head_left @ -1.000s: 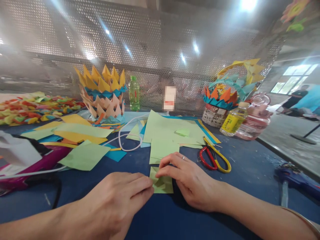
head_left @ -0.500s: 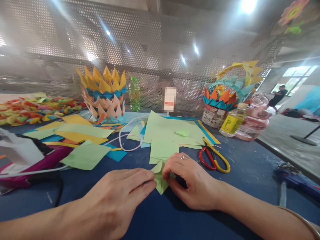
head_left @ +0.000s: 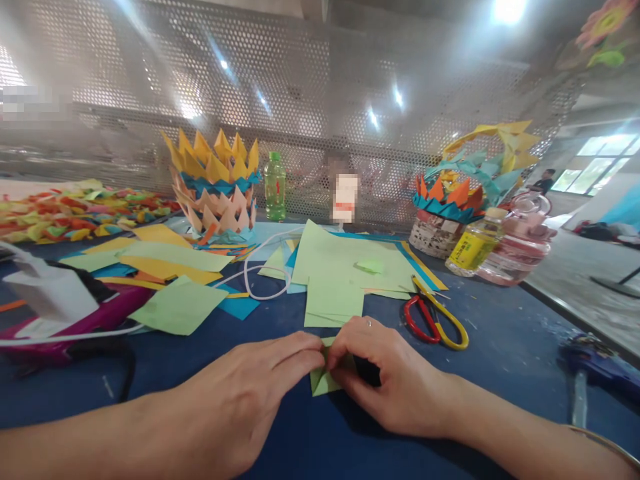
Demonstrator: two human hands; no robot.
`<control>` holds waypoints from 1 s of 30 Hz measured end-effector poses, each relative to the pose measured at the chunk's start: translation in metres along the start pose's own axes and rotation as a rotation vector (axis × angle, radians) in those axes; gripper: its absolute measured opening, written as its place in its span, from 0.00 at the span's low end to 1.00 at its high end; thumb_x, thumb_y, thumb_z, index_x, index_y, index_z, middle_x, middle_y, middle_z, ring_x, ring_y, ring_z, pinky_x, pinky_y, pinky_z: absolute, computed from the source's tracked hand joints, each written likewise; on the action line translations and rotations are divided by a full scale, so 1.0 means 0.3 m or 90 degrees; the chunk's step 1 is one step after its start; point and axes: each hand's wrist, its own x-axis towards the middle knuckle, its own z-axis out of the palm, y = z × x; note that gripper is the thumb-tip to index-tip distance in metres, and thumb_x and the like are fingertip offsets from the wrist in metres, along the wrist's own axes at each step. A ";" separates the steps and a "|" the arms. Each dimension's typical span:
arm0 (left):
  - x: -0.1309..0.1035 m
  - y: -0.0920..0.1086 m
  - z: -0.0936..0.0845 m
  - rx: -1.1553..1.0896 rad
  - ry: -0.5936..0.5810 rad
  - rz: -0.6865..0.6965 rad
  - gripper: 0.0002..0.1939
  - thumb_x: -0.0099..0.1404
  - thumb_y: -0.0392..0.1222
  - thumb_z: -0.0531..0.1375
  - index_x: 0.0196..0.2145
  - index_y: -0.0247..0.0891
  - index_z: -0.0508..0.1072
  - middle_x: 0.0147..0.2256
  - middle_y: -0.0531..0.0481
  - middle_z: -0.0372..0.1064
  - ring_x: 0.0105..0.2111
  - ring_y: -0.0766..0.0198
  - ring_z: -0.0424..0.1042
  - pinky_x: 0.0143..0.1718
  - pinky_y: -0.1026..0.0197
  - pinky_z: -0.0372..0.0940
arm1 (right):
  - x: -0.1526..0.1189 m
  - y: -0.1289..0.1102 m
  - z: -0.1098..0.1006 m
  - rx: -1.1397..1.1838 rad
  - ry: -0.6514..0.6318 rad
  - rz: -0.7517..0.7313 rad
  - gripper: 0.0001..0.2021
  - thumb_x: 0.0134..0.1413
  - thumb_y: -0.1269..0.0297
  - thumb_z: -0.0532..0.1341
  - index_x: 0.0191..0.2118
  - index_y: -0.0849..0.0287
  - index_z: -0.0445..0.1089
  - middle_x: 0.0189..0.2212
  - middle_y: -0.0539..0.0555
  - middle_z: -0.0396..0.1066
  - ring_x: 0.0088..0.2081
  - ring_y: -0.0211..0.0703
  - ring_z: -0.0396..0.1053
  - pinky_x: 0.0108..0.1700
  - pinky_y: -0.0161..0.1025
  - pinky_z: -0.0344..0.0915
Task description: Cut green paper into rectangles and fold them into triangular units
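A small light green paper (head_left: 324,381), partly folded, lies on the dark blue table between my hands. My left hand (head_left: 270,383) reaches it from the left, fingers together and fingertips pressed on its upper left edge. From the right, my right hand (head_left: 383,370) pinches the same paper with curled fingers and thumb; a ring sits on one finger. The hands cover much of the folds. Just beyond my fingertips rests a stack of green paper squares (head_left: 334,300), and behind it spread larger green sheets (head_left: 340,257).
Scissors (head_left: 434,317) with red and yellow handles lie to the right, near a glue gun (head_left: 597,363). A charger (head_left: 53,293), a white cable (head_left: 247,283) and loose paper pieces (head_left: 180,303) occupy the left. Paper crowns (head_left: 217,190), a green bottle (head_left: 275,187) and a yellow-labelled bottle (head_left: 475,243) stand behind.
The green paper now lies flatter, its raised fold pressed down. My left fingertips have come closer to my right fingers. The whole view has shifted slightly.
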 end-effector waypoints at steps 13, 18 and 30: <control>0.033 -0.008 -0.027 -0.094 -0.085 0.071 0.23 0.55 0.22 0.44 0.37 0.35 0.73 0.36 0.48 0.75 0.32 0.65 0.73 0.36 0.68 0.70 | 0.011 0.026 -0.010 0.005 -0.048 -0.057 0.10 0.49 0.83 0.58 0.34 0.62 0.70 0.31 0.54 0.73 0.35 0.41 0.68 0.42 0.38 0.65; 0.017 -0.012 -0.019 -0.116 -0.073 0.063 0.23 0.56 0.21 0.43 0.39 0.36 0.72 0.36 0.49 0.75 0.34 0.66 0.73 0.39 0.70 0.68 | 0.014 0.036 -0.017 0.015 -0.055 -0.085 0.11 0.54 0.82 0.57 0.39 0.65 0.74 0.32 0.57 0.74 0.36 0.41 0.69 0.41 0.37 0.66; 0.024 -0.005 -0.013 -0.112 -0.025 0.078 0.23 0.57 0.22 0.44 0.40 0.34 0.74 0.36 0.47 0.77 0.33 0.66 0.75 0.38 0.71 0.70 | 0.013 0.047 -0.014 0.033 -0.035 -0.118 0.12 0.51 0.84 0.57 0.34 0.62 0.75 0.32 0.56 0.75 0.35 0.40 0.70 0.43 0.37 0.67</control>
